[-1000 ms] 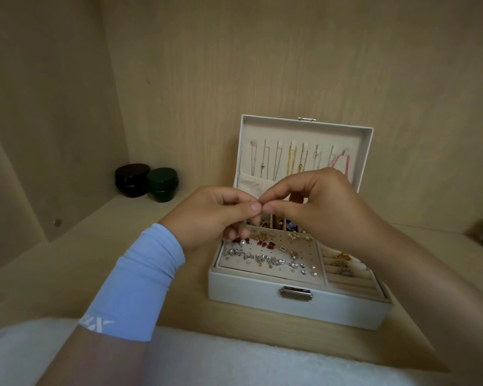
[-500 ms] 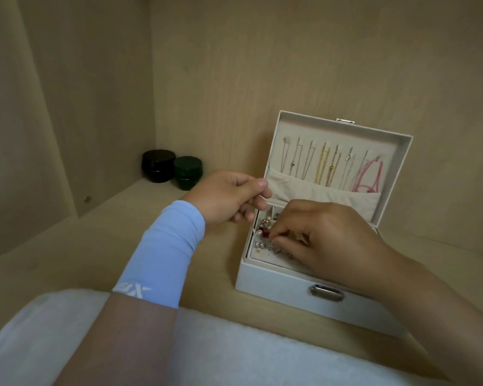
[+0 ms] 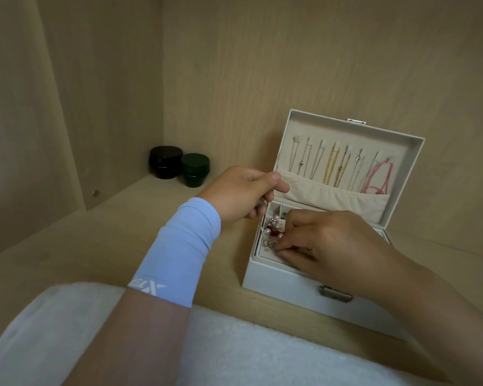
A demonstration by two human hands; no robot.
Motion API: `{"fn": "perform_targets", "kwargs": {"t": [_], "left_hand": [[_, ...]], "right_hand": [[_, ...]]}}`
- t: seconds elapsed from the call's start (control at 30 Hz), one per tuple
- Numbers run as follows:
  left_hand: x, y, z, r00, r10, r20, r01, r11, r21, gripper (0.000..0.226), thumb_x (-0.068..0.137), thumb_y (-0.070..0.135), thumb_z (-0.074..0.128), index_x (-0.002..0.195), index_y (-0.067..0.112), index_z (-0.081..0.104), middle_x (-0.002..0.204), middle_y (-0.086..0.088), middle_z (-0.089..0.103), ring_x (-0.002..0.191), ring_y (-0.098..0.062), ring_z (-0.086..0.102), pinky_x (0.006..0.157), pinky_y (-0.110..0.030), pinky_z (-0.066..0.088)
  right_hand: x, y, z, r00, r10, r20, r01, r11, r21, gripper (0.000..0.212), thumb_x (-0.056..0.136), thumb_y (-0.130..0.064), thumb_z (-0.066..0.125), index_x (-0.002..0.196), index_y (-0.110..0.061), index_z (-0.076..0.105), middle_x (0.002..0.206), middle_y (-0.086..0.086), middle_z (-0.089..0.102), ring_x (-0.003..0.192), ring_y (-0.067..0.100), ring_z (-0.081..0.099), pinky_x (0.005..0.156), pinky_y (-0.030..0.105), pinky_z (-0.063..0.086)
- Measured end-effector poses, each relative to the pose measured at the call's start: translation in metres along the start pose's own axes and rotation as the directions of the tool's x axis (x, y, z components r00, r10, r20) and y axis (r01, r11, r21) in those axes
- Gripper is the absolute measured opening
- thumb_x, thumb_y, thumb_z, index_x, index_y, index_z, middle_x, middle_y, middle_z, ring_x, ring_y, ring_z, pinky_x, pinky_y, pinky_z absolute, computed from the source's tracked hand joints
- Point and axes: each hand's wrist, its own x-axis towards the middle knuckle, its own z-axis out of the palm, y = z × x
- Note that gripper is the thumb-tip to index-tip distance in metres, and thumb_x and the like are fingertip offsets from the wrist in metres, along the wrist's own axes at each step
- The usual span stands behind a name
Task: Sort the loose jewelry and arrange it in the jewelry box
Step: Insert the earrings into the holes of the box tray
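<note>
A white jewelry box [image 3: 285, 288] stands open on the wooden shelf at right of centre. Several silver, gold and pink necklaces [image 3: 332, 168] hang inside its raised lid [image 3: 396, 140] above a cloth pocket. Pearl and red earrings [image 3: 273, 228] sit on the tray's left panel. My right hand [image 3: 326, 240] reaches into the tray from the right, its fingertips pinched on a small silvery earring at the panel's front left. My left hand [image 3: 243, 196] hovers just left of the box's back corner, thumb pressed on curled fingers, with nothing visible between them. The right hand hides most of the tray.
A black jar [image 3: 165, 162] and a green jar [image 3: 195, 169] stand in the shelf's back left corner. White fluffy cloth [image 3: 234, 344] lies along the near edge. Wooden walls close the shelf at the left and back. A metal clasp [image 3: 335, 293] sits on the box's front.
My hands were pinched together above the box. My right hand has dropped onto the earring panel, and my left hand has drawn back to the left. The view has shifted left.
</note>
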Motion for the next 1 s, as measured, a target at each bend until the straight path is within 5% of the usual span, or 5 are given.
{"fn": "perform_targets", "kwargs": {"t": [0.2, 0.4, 0.7, 0.9, 1.0], "left_hand": [[0.000, 0.004, 0.004, 0.996, -0.056, 0.071, 0.069, 0.979, -0.190, 0.030, 0.100, 0.003, 0.041, 0.105, 0.008, 0.071, 0.075, 0.000, 0.059, 0.052, -0.012, 0.053, 0.047, -0.018, 0.039], [-0.003, 0.000, 0.003, 0.993, 0.042, 0.106, -0.032, 0.995, -0.098, 0.032, 0.102, 0.004, 0.044, 0.104, 0.020, 0.071, 0.077, 0.006, 0.065, 0.060, -0.009, 0.056, 0.053, -0.018, 0.043], [-0.006, 0.004, 0.017, 0.968, 0.135, 0.213, -0.133, 0.991, -0.022, 0.031, 0.097, 0.006, 0.056, 0.126, 0.017, 0.058, 0.084, -0.005, 0.074, 0.063, -0.018, 0.065, 0.056, -0.022, 0.045], [-0.008, 0.013, 0.025, 0.977, 0.119, 0.179, -0.121, 0.993, 0.002, 0.026, 0.096, 0.006, 0.058, 0.122, 0.009, 0.055, 0.074, -0.002, 0.074, 0.060, -0.019, 0.066, 0.054, -0.024, 0.042], [-0.009, 0.022, 0.024, 0.990, 0.082, 0.111, -0.106, 0.968, 0.229, 0.015, 0.098, 0.016, 0.058, 0.111, 0.019, 0.063, 0.089, 0.000, 0.076, 0.068, -0.016, 0.070, 0.059, -0.023, 0.048]], "right_hand": [[-0.005, 0.006, -0.003, 0.998, 0.051, 0.023, -0.054, 0.988, 0.142, 0.019, 0.092, -0.040, 0.060, 0.098, -0.039, 0.078, 0.082, -0.018, 0.059, 0.067, 0.000, 0.055, 0.055, 0.026, 0.048], [-0.003, 0.025, -0.015, 0.951, 0.283, -0.125, -0.220, 0.903, 0.368, 0.013, 0.087, -0.029, 0.072, 0.097, -0.029, 0.080, 0.086, -0.017, 0.067, 0.072, 0.006, 0.062, 0.067, 0.015, 0.044], [-0.004, 0.030, -0.023, 0.887, 0.446, -0.118, -0.260, 0.694, 0.671, 0.022, 0.085, -0.022, 0.077, 0.105, -0.032, 0.077, 0.088, -0.010, 0.074, 0.063, 0.037, 0.056, 0.061, 0.046, 0.052], [-0.009, 0.038, -0.024, 0.888, 0.448, -0.109, -0.252, 0.670, 0.698, 0.023, 0.074, -0.031, 0.084, 0.097, -0.033, 0.080, 0.083, -0.001, 0.075, 0.065, 0.037, 0.055, 0.066, 0.050, 0.054], [-0.011, 0.041, -0.020, 0.862, 0.488, -0.138, -0.282, 0.688, 0.669, 0.015, 0.082, -0.032, 0.078, 0.096, -0.036, 0.079, 0.079, -0.010, 0.075, 0.061, 0.026, 0.061, 0.065, 0.039, 0.057]]}}
